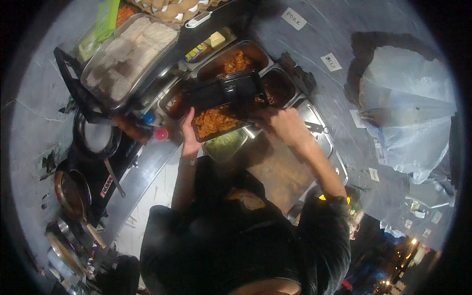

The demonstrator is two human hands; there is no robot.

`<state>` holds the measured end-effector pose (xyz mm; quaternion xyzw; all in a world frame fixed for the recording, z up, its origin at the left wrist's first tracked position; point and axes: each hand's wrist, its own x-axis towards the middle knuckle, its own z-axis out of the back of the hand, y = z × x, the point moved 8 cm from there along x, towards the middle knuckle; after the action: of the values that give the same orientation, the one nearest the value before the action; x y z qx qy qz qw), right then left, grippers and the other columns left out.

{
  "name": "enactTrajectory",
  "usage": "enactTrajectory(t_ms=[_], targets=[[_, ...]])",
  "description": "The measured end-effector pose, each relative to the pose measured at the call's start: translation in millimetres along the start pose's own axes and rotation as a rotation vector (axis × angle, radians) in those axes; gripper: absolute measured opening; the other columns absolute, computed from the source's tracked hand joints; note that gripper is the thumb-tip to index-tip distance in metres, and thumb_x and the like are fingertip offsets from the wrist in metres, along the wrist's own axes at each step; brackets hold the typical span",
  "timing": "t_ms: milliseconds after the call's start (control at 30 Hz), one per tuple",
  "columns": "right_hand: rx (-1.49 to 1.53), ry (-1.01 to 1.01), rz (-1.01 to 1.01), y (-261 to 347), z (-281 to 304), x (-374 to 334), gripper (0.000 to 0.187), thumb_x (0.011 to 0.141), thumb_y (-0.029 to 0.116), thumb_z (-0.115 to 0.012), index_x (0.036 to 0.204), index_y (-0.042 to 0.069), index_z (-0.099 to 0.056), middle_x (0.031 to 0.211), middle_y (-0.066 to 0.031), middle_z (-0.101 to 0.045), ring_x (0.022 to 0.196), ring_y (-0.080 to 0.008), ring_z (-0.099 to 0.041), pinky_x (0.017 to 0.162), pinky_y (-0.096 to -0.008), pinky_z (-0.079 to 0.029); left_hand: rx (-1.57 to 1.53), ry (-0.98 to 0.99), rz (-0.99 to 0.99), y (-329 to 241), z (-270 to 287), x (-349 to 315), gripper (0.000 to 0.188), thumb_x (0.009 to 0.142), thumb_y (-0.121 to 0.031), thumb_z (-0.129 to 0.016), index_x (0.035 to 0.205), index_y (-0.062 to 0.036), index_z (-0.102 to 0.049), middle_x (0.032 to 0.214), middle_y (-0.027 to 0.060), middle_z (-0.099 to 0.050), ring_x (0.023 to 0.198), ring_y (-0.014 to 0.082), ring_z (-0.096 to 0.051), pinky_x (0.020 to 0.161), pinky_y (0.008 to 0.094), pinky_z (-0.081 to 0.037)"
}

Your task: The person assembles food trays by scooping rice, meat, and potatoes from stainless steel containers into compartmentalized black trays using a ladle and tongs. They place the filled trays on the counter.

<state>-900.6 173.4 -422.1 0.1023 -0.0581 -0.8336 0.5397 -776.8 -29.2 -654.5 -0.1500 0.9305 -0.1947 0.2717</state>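
We held a black takeaway container (pixel 221 105) of orange food above the steel food pans (pixel 246 54). Our left hand (pixel 189 135) gripped its near-left edge, our right hand (pixel 282 123) clasped its right side, lid raised.

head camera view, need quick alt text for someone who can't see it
Seen from above, a person holds a black plastic hinged takeaway container of orange food, left hand under its near edge and right hand at its right side. It hangs over steel pans of food on a counter, beside a foil tray.
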Motion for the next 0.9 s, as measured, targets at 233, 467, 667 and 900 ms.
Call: enactTrajectory(t_ms=[233, 467, 667, 900], targets=[[-0.116, 0.086, -0.020, -1, -3, -12, 0.032, 0.097, 0.036, -0.067, 0.098, 0.006, -0.079, 0.090, -0.0150, -0.075, 0.076, -0.0342, -0.073, 0.069, -0.0461, -0.057, -0.068, 0.072, 0.097, 9, -12, 9, 0.044, 0.107, -0.038, -0.058, 0.132, -0.0019, -0.062, 0.127, 0.0153, -0.071, 0.114, 0.0306, -0.071, 0.099, 0.0453, -0.058], [-0.246, 0.441, 0.058, -9, -25, -2, 0.038, 0.094, 0.041, -0.068, 0.116, 0.011, -0.077, 0.102, -0.0140, -0.076, 0.084, -0.0364, -0.072, 0.075, -0.0450, -0.058, -0.011, 0.077, 0.142, 11, -9, 11, 0.055, 0.109, -0.043, -0.050, 0.140, 0.0019, -0.058, 0.134, 0.0195, -0.068, 0.119, 0.0333, -0.069, 0.105, 0.0478, -0.055], [-0.123, 0.137, 0.055, -8, -33, 10, 0.038, 0.097, 0.038, -0.066, 0.121, 0.009, -0.074, 0.102, -0.0145, -0.076, 0.085, -0.0360, -0.073, 0.075, -0.0460, -0.058, -0.001, 0.154, 0.184, 13, -35, 2, 0.047, 0.108, -0.039, -0.055, 0.131, 0.0004, -0.063, 0.124, 0.0173, -0.073, 0.110, 0.0319, -0.072, 0.096, 0.0459, -0.060], [-0.143, 0.317, -0.029, 16, -74, 7, 0.044, 0.103, 0.046, -0.059, 0.112, 0.006, -0.074, 0.102, -0.0167, -0.075, 0.072, -0.0334, -0.072, 0.062, -0.0458, -0.057, 0.032, 0.033, 0.047, 16, -1, 19, 0.048, 0.108, -0.041, -0.055, 0.133, -0.0004, -0.063, 0.122, 0.0174, -0.073, 0.110, 0.0322, -0.072, 0.097, 0.0464, -0.059]])
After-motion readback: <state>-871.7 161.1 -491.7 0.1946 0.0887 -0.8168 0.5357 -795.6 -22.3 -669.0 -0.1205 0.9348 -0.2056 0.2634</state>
